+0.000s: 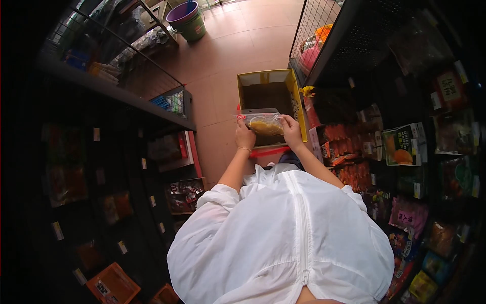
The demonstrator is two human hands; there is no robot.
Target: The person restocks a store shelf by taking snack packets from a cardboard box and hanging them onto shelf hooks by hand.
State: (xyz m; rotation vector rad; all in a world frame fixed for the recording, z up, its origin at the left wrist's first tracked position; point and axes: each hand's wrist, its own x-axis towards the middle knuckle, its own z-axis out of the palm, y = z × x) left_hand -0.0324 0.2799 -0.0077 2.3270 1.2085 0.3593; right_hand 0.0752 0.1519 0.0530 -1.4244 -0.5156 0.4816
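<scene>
Between my two hands is a clear plastic snack bag [266, 126] with yellowish food inside and a red mark at its top left corner. My left hand [245, 137] grips the bag's left side, with a thin bracelet at the wrist. On the right edge, my right hand [290, 130] pinches the plastic. The bag is in front of a yellow-edged cardboard box [298, 104], whose open top faces up and whose inside looks dark. From here the bag covers part of the box's near side.
Shelves with packaged snacks flank me on both sides, including a dried mango pack [403, 147] at right and an orange tray [112, 285] at lower left. A purple and green bucket [191, 28] stands on the tiled floor [228, 55] ahead.
</scene>
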